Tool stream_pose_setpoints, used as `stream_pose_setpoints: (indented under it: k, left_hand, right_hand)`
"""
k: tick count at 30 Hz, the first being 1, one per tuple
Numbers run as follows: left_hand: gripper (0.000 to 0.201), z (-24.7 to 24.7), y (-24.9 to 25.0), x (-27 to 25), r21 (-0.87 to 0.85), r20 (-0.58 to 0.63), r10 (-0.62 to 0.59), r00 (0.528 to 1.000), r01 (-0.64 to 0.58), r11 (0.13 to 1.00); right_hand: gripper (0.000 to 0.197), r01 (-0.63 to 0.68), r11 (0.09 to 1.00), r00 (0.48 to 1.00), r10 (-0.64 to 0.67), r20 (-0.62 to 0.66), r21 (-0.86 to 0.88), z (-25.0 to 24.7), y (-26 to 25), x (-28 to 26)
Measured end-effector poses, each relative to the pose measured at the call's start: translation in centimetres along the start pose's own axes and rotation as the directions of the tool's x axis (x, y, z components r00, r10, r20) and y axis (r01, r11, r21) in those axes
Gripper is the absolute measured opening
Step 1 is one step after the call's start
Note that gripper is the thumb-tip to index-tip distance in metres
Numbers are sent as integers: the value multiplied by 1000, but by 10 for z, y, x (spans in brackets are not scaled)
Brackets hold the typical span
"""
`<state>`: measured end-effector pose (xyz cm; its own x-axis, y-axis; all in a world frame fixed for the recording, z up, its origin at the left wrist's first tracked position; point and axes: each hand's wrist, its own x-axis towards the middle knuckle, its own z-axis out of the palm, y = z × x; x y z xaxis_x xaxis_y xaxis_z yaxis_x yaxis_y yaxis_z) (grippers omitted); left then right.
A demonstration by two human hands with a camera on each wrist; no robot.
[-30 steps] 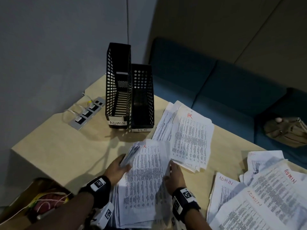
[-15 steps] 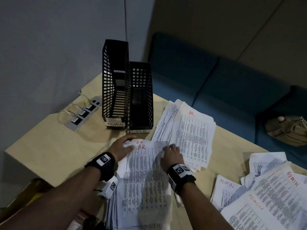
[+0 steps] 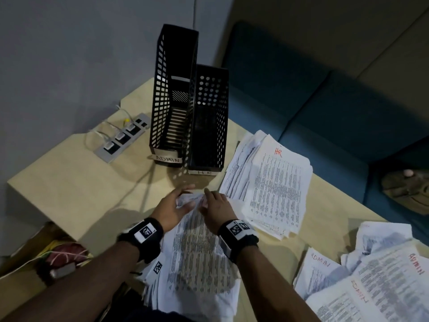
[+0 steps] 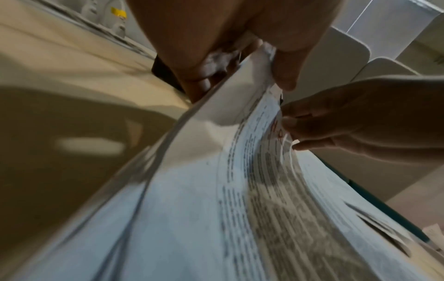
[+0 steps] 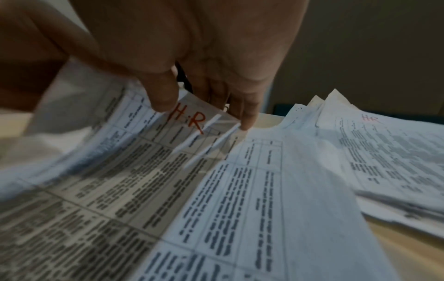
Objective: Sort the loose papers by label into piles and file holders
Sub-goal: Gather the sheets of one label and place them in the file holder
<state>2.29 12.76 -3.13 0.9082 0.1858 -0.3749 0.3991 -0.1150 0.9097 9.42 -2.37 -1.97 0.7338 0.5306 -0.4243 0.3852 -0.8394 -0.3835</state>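
Observation:
A stack of printed papers [image 3: 199, 256] lies in front of me, its top sheet marked HR [image 5: 190, 119] in red. My left hand [image 3: 173, 206] grips the stack's far edge, thumb on top and fingers underneath [image 4: 286, 62], lifting it so the sheets bow. My right hand [image 3: 217, 206] pinches the same edge just to the right [image 5: 204, 106], thumb on the HR sheet. Behind stand two black file holders, labelled ADMIN [image 3: 171, 101] and HR [image 3: 209, 117]. A sorted HR pile [image 3: 276, 182] lies to the right, and ADMIN sheets [image 3: 376, 289] at the near right.
A power strip [image 3: 123, 138] with plugged cables lies left of the holders. The beige table [image 3: 69, 182] ends at the left, with a box of wires [image 3: 60, 259] below it. A blue sofa [image 3: 325, 101] with a tan bag [image 3: 408, 189] is behind.
Both hands slid from the sides of the top sheet up to its far edge and came together. That edge is now lifted and bunched between the fingers.

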Motion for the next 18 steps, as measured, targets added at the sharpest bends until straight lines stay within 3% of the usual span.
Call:
stream_pose_setpoints:
  k: [3,5,6,8,10,11,14,18]
  left_hand:
    - [48,0,-8,-8,65,-11,-88,996,89,994]
    - [54,-3,-19,-12,136,-13,-139,990,140,981]
    - [56,-6,-24,-14,185,-9,-153,988,152,971]
    - [58,-9,-31,-19,252,14,-146,989,138,958]
    - [59,-10,-38,-22,264,22,-141,990,130,956]
    - [60,-11,-42,-23,268,19,-152,988,141,953]
    - [63,-13,-52,-22,270,12,-176,984,166,948]
    - [45,-8,-40,-21,185,2,-177,984,173,967]
  right_hand:
    - [56,21,1000,999,-20,-45,22,-11,14,-9]
    - [51,-98,995,977,98,-189,11,-22,42,-16]
    - [52,-228,972,923,236,-302,63,-25,61,-20]
    - [57,-499,827,726,562,-396,260,-30,104,-33]
    - [68,-681,642,589,766,-257,353,-31,139,-48]
    - [72,-716,586,566,806,-176,381,-32,151,-55]
    - [72,-657,545,585,805,-104,521,-27,173,-65]
    - [64,-620,521,582,807,-101,587,-18,178,-74]
